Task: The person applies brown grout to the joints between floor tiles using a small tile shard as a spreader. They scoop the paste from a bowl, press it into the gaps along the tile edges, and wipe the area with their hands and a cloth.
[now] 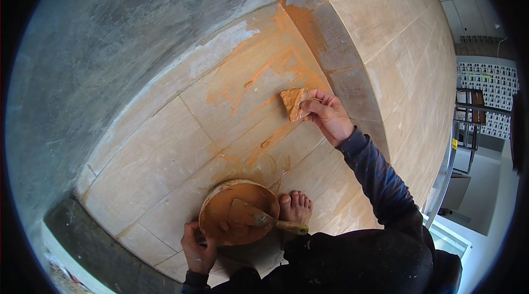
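Note:
My right hand point(328, 116) pinches a small, flat, squarish spreader point(295, 103) coated in wet orange grout, held over the tiled floor point(160, 167). Whether the spreader touches the tiles I cannot tell. Down by my feet stands a round bowl point(220, 186) with orange grout inside. A putty knife point(250, 214) lies across it, blade in the grout and handle over the right rim. My left hand point(199, 251) grips the bowl's left rim between thumb and fingers. Orange grout point(264, 76) is smeared over the tiles and into the far corner.
A low tiled riser point(352, 68) runs along the right, with a pale tiled surface point(408, 57) beyond it. On the left rises a grey wall point(127, 35), ending in a dark ledge point(110, 239) at lower left. My bare foot point(296, 208) is beside the bowl.

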`<state>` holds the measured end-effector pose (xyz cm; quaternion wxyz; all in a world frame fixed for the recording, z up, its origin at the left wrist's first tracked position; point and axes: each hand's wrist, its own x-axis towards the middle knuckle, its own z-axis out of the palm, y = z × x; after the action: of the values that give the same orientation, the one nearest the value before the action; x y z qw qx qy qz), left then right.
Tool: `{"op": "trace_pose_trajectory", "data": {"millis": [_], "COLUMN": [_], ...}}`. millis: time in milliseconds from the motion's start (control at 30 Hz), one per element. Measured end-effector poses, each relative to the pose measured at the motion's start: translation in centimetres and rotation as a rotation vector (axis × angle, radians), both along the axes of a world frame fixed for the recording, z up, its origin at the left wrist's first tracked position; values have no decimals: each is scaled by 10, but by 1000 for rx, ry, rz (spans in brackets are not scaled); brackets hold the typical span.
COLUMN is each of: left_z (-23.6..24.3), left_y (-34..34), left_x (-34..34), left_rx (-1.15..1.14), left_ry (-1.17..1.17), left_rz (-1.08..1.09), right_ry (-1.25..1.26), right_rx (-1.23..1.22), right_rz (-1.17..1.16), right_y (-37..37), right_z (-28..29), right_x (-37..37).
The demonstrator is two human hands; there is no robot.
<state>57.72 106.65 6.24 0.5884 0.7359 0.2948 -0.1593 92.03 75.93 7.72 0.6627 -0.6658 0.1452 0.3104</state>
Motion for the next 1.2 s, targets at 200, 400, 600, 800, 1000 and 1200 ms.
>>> {"op": "trace_pose_trajectory", "data": {"millis": [200, 400, 600, 800, 1000, 1200], "left_z": [-1, -3, 1, 1, -1, 3], "left_y": [-2, -2, -1, 0, -4, 0], "left_x": [0, -2, 1, 0, 3, 0], "left_rx": [22, 6, 28, 24, 1, 59], "left_ry": [-27, 13, 24, 25, -5, -28], "left_rz": [52, 73, -3, 5, 60, 41], "right_ry": [-63, -171, -316, -1237, -1559, -1328], "right_rx": [-56, -69, -94, -835, -893, -567], "right_rz": [79, 122, 115, 466, 571, 639], "right_y": [8, 9, 33, 86, 116, 132], "right_z": [2, 0, 9, 12, -48, -23], "right_x": [0, 7, 28, 70, 64, -2]}}
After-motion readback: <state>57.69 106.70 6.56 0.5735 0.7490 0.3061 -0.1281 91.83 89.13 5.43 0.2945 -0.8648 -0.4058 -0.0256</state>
